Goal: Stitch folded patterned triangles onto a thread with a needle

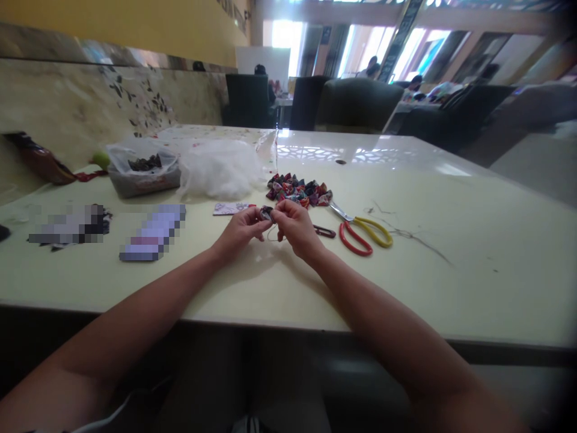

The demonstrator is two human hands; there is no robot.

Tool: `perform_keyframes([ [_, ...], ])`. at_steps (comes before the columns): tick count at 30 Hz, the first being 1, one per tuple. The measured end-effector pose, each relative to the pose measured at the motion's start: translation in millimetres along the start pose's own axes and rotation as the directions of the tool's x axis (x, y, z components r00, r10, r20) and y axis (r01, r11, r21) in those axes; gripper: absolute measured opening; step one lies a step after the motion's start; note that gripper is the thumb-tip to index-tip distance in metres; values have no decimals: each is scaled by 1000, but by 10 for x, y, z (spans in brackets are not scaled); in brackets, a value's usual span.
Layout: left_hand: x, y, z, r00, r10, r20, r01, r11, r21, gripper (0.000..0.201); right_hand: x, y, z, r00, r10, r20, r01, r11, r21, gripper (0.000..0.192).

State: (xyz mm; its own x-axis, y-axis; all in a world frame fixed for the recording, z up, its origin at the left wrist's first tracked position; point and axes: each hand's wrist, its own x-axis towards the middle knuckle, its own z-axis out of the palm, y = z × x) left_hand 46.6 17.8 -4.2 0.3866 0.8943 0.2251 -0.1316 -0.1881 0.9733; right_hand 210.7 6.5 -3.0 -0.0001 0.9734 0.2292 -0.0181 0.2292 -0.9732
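My left hand (243, 230) pinches a small dark patterned fabric piece (267, 213) between thumb and fingers. The fingertips of my right hand (295, 225) close on the same piece from the other side. A thin thread loops below it; whether a needle is in my fingers is too small to tell. Just beyond my hands lies a pile of small pointed fabric pieces (295, 187) in mixed colours. A flat patterned cloth strip (232, 208) is partly behind my left hand. Scissors (356, 227) with one red and one yellow handle lie to the right, near a dark narrow tool (325, 232).
A clear plastic bag (146, 180) of dark bits and a bag of white fluffy stuffing (220, 168) stand at the back left. A brown bottle (45, 161) lies by the wall. Loose threads (419, 240) are on the right. Chairs (360, 105) and people are beyond the table.
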Motion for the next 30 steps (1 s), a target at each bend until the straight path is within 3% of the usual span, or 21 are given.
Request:
perform_keyframes([
  [9,12,23,18,1000,13,-25,-12,999,35,35,-63,-40,77,1000,7,-12,-6,995,103,26],
  [14,22,14,18,988,-53,-144,37,993,-115,29,-115,-118,120,996,85,31,-89,979,184,21],
  [18,24,8,13,983,-64,-170,32,982,-185,27,-133,-157,107,991,92,95,-110,971,212,21],
  [22,22,1,9,985,-47,-167,14,980,-199,29,-117,-153,75,989,85,122,-104,982,158,20],
  [30,36,-10,-9,981,63,-183,-74,996,-55,31,-60,-39,56,996,32,84,-29,999,-31,18],
])
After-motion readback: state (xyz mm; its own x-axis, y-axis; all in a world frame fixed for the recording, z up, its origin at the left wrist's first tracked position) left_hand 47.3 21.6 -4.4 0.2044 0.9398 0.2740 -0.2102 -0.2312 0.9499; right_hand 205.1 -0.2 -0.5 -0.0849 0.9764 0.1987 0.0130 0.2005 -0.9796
